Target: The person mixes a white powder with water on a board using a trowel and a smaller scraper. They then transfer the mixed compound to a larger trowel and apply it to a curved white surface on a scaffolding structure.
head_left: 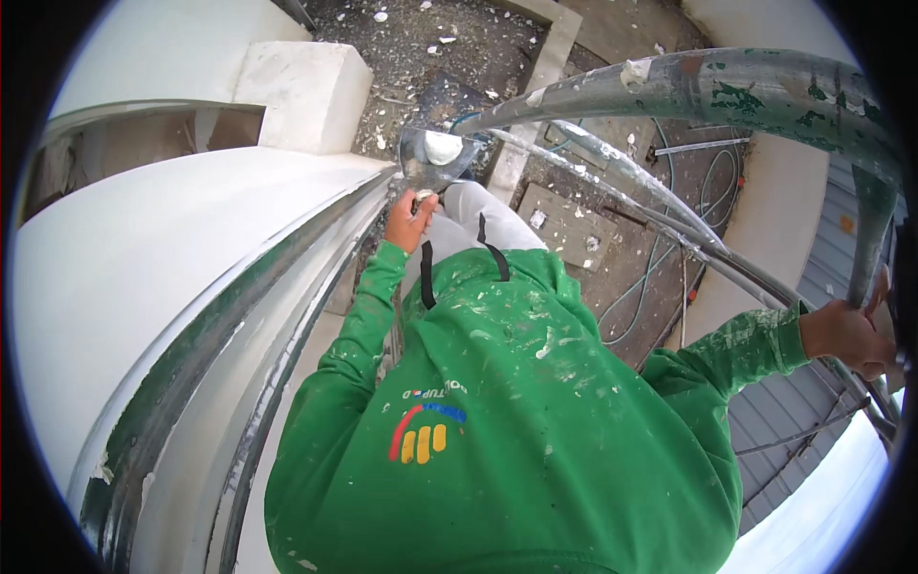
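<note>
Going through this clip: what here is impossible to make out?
All in the head view:
The handle of the grey metal plate: covered mostly by the left hand.
What the right hand touches: crowded against the dark right rim, partly cut off.
The wearer's feet: hidden from above by the pale trousers.
The white flecks on the ground: too small to identify.

Paste (443, 147) is white, the sweatshirt (574, 411) white-flecked green.

White block (298, 96), teal hose (671, 172), grey corrugated sheeting (822, 244)
</note>
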A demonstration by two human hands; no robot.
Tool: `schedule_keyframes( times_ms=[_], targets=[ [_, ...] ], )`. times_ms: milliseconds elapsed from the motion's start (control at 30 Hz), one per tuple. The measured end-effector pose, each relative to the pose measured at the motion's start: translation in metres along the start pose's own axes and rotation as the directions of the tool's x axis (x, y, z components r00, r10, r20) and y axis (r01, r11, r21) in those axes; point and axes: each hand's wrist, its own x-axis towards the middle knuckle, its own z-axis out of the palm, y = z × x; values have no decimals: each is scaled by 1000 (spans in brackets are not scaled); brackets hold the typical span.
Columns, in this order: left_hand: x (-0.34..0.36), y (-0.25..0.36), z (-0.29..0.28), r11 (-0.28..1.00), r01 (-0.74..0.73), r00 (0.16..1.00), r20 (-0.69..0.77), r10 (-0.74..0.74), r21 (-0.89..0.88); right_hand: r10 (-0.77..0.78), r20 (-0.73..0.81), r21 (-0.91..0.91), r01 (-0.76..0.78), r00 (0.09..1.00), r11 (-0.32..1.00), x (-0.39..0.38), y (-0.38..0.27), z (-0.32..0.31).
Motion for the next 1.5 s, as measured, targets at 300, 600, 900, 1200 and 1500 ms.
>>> schedule_keyframes(
  times_ms=[300,600,900,1200,1500],
  targets=[
    [14,-37,30,957,-223,930,-254,267,188,-3,53,-71,7,999,997,-9,-9,5],
    [69,-72,48,923,-367,791,-483,377,120,-14,-91,129,26,996,991,-23,-23,-11],
    [153,-156,51,813,-467,607,-543,581,348,141,222,319,-208,965,925,-241,23,-53],
    [187,-215,44,879,-474,746,-506,432,51,371,739,89,-627,562,774,-541,70,-56],
    [194,-230,46,845,-531,665,-588,461,63,262,959,-101,-742,104,663,-744,118,-39]
  ],
)
